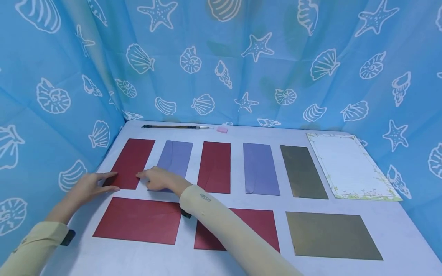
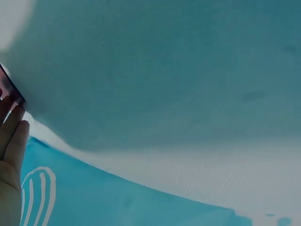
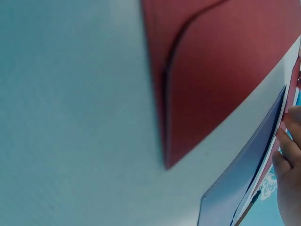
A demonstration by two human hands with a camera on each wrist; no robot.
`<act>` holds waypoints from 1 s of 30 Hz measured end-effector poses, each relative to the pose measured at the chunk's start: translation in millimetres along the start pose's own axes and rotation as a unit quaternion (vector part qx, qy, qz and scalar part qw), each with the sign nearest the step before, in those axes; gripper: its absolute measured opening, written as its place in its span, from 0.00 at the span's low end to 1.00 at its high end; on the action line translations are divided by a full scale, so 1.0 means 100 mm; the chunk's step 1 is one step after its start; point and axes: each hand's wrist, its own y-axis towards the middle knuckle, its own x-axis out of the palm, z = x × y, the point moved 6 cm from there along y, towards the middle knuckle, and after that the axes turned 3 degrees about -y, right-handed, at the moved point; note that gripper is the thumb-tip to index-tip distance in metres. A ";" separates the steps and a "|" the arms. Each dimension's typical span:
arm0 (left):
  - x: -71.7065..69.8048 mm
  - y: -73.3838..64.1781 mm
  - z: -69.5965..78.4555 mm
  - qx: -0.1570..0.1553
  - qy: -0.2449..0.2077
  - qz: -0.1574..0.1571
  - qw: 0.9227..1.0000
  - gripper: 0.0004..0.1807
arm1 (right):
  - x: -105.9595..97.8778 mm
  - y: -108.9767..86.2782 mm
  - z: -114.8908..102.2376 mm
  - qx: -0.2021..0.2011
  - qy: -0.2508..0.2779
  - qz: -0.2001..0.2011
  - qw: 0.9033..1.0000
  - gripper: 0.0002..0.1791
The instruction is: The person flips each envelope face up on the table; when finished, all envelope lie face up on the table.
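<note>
In the head view, a red envelope (image 1: 134,163) lies upright at the far left of the upper row. My left hand (image 1: 86,188) is at its lower left corner, fingers on the left edge and thumb at the bottom edge. From the other side, my right hand (image 1: 162,179) touches the envelope's right edge with its fingertips. The right hand and forearm cross over a purple envelope (image 1: 177,153) and hide its lower part. In the left wrist view, the left hand (image 2: 10,146) has fairly straight fingers by the envelope's corner. Fingertips of the right hand (image 3: 289,150) show in the right wrist view.
The upper row continues with a red envelope (image 1: 215,165), a purple one (image 1: 261,168) and a dark gold one (image 1: 304,172). Below lie two red envelopes (image 1: 138,220) and a gold one (image 1: 333,235). Bordered paper (image 1: 352,165), a brush (image 1: 172,127) and a pink eraser (image 1: 222,130) sit behind.
</note>
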 end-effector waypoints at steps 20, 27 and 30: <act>0.01 -0.10 0.29 0.200 0.176 0.012 0.964 0.24 | -0.05 0.01 0.13 0.005 0.091 0.025 0.995 0.31; -0.01 -0.19 0.40 0.283 0.187 0.096 0.936 0.19 | -0.22 -0.02 0.21 0.013 0.206 0.086 0.975 0.34; -0.04 -0.23 0.42 0.312 0.171 0.134 0.925 0.18 | -0.29 -0.02 0.20 -0.001 0.221 0.111 0.969 0.35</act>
